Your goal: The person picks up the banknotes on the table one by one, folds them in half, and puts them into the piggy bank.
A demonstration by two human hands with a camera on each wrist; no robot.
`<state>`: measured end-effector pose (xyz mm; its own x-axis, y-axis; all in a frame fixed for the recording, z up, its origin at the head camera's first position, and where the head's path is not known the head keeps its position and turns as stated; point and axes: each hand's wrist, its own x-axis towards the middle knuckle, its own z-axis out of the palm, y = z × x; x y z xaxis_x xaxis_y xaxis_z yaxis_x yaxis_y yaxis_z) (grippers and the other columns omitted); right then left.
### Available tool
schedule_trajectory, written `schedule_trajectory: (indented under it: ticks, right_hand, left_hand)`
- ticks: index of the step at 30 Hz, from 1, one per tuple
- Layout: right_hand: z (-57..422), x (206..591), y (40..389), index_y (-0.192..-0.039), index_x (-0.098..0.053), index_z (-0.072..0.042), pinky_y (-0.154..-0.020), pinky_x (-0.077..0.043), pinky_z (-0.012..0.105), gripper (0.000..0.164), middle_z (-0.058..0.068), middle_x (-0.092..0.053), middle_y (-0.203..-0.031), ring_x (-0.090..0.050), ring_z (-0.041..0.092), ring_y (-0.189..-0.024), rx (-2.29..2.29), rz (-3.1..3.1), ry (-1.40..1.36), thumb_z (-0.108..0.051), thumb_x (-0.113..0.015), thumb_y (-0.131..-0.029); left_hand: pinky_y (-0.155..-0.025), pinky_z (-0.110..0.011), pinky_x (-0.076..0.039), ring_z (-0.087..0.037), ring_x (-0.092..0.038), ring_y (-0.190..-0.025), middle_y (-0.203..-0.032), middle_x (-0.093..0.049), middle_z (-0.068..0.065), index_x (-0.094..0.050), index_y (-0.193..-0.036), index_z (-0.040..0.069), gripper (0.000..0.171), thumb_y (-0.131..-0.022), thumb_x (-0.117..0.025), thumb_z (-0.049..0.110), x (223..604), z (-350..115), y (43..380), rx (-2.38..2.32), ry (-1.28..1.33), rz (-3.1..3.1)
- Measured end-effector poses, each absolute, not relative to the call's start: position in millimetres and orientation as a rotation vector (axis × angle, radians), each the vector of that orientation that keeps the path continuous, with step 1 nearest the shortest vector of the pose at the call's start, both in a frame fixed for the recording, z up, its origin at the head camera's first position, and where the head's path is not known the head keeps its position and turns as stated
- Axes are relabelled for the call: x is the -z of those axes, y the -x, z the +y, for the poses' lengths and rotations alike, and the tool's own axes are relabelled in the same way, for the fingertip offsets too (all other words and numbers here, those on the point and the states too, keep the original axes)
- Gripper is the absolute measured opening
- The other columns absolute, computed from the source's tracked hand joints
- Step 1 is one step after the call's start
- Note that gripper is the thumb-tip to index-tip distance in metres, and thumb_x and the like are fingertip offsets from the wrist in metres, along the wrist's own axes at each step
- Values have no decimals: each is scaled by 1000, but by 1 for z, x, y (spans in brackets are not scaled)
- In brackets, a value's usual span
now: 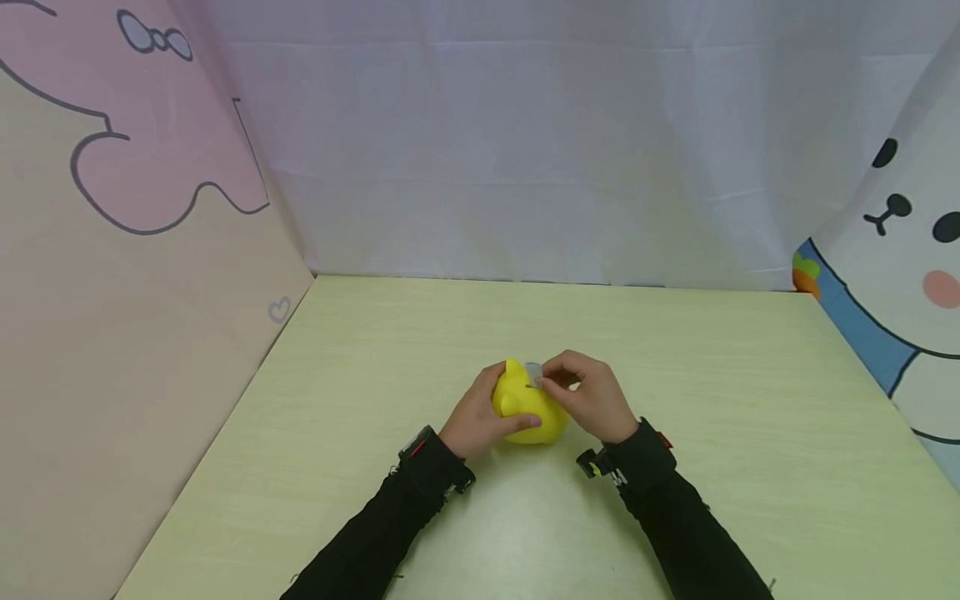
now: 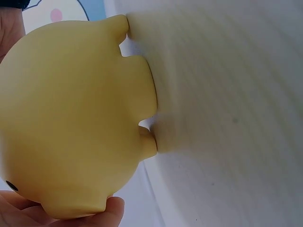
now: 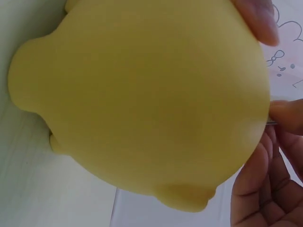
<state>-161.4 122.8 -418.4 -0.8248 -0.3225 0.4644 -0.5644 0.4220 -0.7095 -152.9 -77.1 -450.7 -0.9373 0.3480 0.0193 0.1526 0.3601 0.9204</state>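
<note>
A yellow piggy bank (image 1: 551, 423) stands on the table between the two hands, with a dark slot on its top. My left hand (image 1: 477, 419) grips it from the left, the thumb along the near side. In the left wrist view, left fingertips (image 2: 114, 208) show at the snout of the piggy bank (image 2: 71, 109). Between thumb and finger, my right hand (image 1: 592, 398) pinches a grey, coin-like disc (image 1: 533, 372) standing upright at the slot. The right wrist view shows only a thin edge of the disc (image 3: 271, 123) against the piggy bank (image 3: 151, 94); whether it is inside the slot, I cannot tell.
The pale wooden table (image 1: 375, 350) extends around the hands. A white curtain (image 1: 487, 167) hangs along its back edge. Cartoon-printed panels border the left (image 1: 172, 150) and right (image 1: 862, 267) sides. Both wrists wear black camera straps.
</note>
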Motion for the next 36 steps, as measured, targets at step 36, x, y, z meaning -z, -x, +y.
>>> schedule_trajectory:
  ticks: [36]
  right_hand:
    - [121, 409, 156, -92, -69, -4, -69, -55, 23, 3, 6, -71, -87, -64, 12, -73, -1360, -2429, -686, -4, -69, -89]
  left_hand:
    - [-87, -34, -47, -20, -51, -101, -142, -41, -10, -28, -152, 11, 93, -81, -80, 39, 451, -77, 154, -1607, -443, 2453]
